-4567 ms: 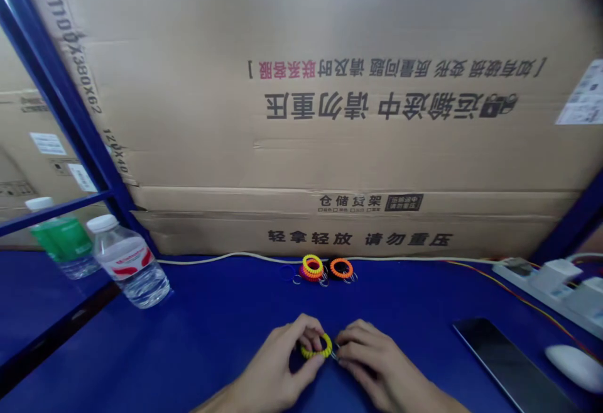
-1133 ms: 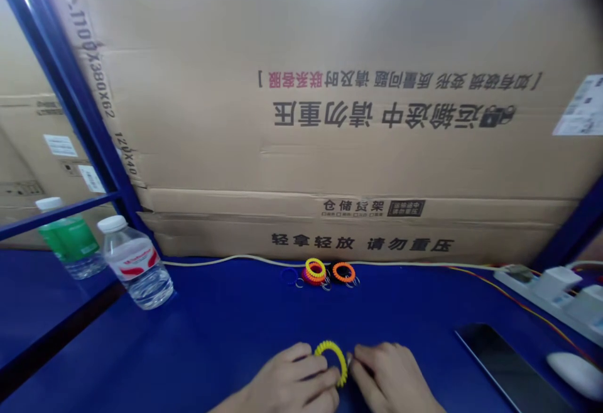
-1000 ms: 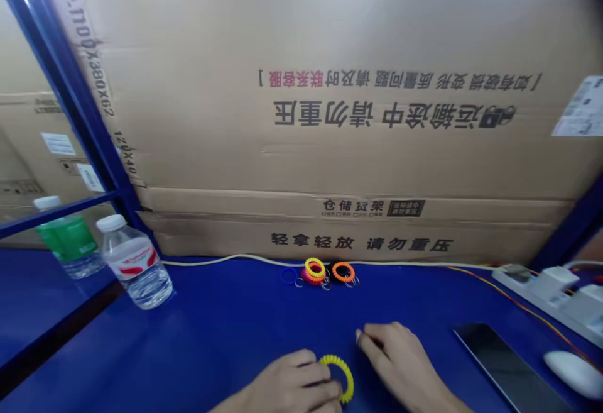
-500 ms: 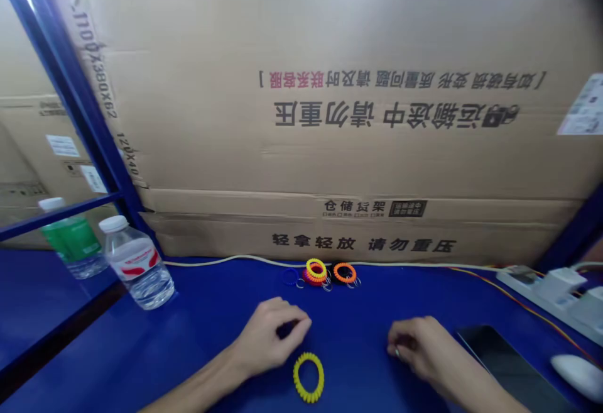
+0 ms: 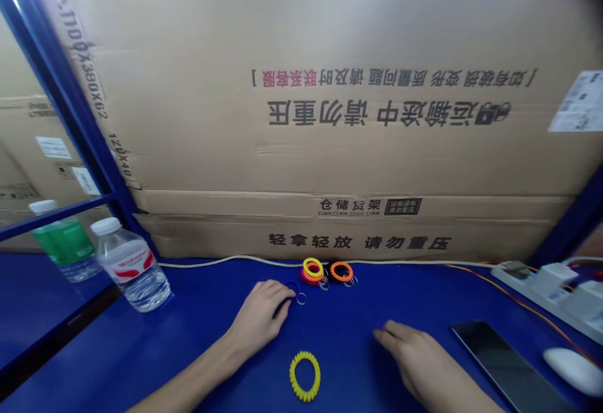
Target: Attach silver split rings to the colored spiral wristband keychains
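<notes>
My left hand [image 5: 261, 309] reaches to the back of the blue table, its fingertips closed on a blue coil keychain [image 5: 293, 285] with a metal split ring [image 5: 301, 298]. Most of the blue coil is behind the fingers. My right hand [image 5: 409, 351] is over the table at the right, fingers pressed together; anything inside them is hidden. In front, between the hands, a yellow coil bracelet [image 5: 304, 376] lies flat. Behind lie a yellow coil [image 5: 313, 268] on a red one [image 5: 308, 280] and an orange coil [image 5: 342, 271] by a black one, with metal rings.
A large cardboard box [image 5: 301, 168] stands along the back, with a white cable [image 5: 202, 264] at its foot. A water bottle [image 5: 132, 265] is at the left. A phone [image 5: 509, 363], a white mouse [image 5: 572, 370] and a power strip [image 5: 532, 287] are at the right.
My left hand has moved forward to the blue coil keychain, which has shifted slightly towards me. My right hand has turned, and the small shiny bit between its fingers no longer shows.
</notes>
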A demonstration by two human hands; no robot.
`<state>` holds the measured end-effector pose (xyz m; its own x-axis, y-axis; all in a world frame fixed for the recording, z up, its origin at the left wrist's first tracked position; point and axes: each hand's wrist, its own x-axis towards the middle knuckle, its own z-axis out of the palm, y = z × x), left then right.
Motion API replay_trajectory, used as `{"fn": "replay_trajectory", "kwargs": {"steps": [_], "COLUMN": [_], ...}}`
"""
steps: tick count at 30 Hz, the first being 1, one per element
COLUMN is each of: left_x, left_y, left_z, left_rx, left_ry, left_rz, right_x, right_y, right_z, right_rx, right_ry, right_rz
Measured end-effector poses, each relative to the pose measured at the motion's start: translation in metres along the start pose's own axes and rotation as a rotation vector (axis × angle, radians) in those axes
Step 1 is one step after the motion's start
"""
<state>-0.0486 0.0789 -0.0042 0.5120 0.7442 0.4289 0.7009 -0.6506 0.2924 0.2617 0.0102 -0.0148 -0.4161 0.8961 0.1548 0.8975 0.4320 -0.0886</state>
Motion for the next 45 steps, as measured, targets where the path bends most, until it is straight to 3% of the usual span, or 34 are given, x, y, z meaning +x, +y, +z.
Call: {"fn": "replay_trajectory", "kwargs": {"steps": [3,6,11,14,17,21,27,36,38,41,45], "left_x": [-0.001,-0.003,-0.004,-0.004,-0.005,-0.011,-0.023,-0.023,-0.023,-0.024,-0.024], "left_y": [0.006,0.009,0.011,0.015,0.024,0.044,0.071,0.077,0.078,0.078,0.076], "left_z": [-0.002,-0.003,-0.004,-0.005,-0.006,-0.005,0.003,0.005,0.004,0.004,0.002], "left_rx": [0.002,0.005,0.033,0.021,-0.001,-0.150,-0.370,-0.464,-0.454,-0.373,-0.232], "left_ry": [-0.007,-0.017,-0.054,-0.056,-0.058,-0.006,0.138,0.200,0.188,0.167,0.141], "left_rz": [0.007,-0.005,-0.056,-0.048,-0.035,0.049,0.149,0.220,0.252,0.347,0.459], "right_x": [-0.001,-0.002,-0.002,-0.001,0.001,0.004,0.008,0.011,0.011,0.012,0.015], "right_y": [0.004,0.007,0.006,0.000,-0.013,-0.035,-0.056,-0.064,-0.065,-0.066,-0.065], "right_z": [0.013,0.023,0.014,-0.001,-0.014,-0.016,-0.006,-0.011,-0.011,-0.010,-0.012], "right_rx": [-0.167,-0.197,-0.189,-0.075,0.172,0.393,0.403,0.601,0.657,0.816,1.116], "right_ry": [0.070,0.139,0.093,0.106,0.102,0.164,0.264,0.276,0.272,0.215,0.009], "right_rz": [-0.160,-0.279,-0.199,-0.115,-0.112,-0.110,-0.218,-0.256,-0.222,-0.011,0.206]}}
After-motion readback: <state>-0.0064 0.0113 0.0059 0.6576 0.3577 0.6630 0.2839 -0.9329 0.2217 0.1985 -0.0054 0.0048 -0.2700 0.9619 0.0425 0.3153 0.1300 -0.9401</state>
